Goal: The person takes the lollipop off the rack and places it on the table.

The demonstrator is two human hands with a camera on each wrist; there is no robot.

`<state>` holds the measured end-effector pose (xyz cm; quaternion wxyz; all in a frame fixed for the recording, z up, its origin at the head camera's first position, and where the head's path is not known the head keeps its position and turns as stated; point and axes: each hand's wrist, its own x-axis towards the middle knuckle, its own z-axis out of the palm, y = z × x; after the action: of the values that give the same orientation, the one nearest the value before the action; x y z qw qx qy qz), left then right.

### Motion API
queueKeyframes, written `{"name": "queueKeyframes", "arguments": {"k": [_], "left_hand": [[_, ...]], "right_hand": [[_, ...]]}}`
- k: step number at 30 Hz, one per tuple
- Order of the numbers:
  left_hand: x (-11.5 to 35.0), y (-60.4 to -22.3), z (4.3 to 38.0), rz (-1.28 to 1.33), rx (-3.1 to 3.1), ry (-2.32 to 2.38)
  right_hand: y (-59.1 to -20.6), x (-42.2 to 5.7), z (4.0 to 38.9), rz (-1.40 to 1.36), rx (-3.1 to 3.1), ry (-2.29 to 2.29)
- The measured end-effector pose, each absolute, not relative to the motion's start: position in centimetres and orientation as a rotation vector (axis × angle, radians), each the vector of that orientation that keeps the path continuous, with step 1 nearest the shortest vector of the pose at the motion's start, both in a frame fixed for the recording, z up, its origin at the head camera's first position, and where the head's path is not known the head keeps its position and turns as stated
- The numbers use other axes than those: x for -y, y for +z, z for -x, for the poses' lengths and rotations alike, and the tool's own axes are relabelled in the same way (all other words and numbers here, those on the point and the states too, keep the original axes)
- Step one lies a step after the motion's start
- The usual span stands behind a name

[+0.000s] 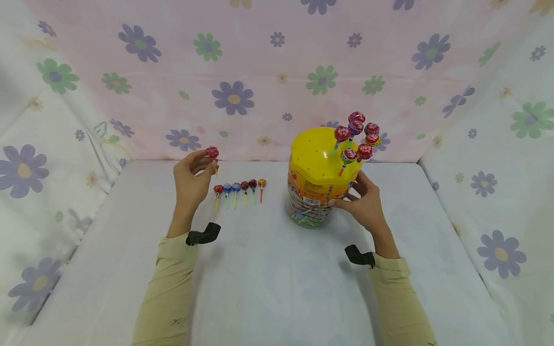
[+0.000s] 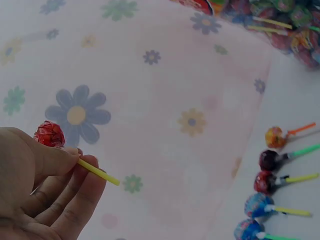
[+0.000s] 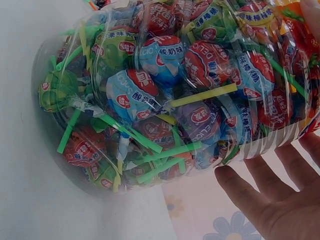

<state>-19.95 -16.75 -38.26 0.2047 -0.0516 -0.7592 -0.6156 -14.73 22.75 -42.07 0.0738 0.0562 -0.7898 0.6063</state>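
My left hand [image 1: 193, 185] pinches a lollipop [image 1: 212, 152] between thumb and fingers, its red wrapped head up. In the left wrist view its yellow stick [image 2: 100, 172] shows past the fingers. A clear ribbed jar [image 1: 310, 211], full of wrapped lollipops, leans slightly on the table under its yellow lid [image 1: 309, 151]. My right hand [image 1: 367, 204] grips the jar's right side, thumb in front and fingers behind; the right wrist view shows those fingers [image 3: 240, 187] along the wall. Several lollipops, one with a red-and-purple wrapper [image 1: 342, 133], stand in holes on the lid's right part.
Between the left hand and the jar, several lollipops lie in a row, from a red one [image 1: 218, 189] to an orange one [image 1: 261, 183], sticks toward me. A white cloth covers the table [image 1: 268, 278]. Flowered curtains [image 1: 259, 62] close off the back and both sides.
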Motion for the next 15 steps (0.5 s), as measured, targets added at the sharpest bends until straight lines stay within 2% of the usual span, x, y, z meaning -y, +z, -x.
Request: {"name": "queueKeyframes", "arguments": {"k": [15], "left_hand": [[20.1, -44.3, 19.5, -0.232, 2.463, -1.669]], "right_hand": [[-42.0, -22.7, 14.8, -0.172, 2.370, 1.830]]}}
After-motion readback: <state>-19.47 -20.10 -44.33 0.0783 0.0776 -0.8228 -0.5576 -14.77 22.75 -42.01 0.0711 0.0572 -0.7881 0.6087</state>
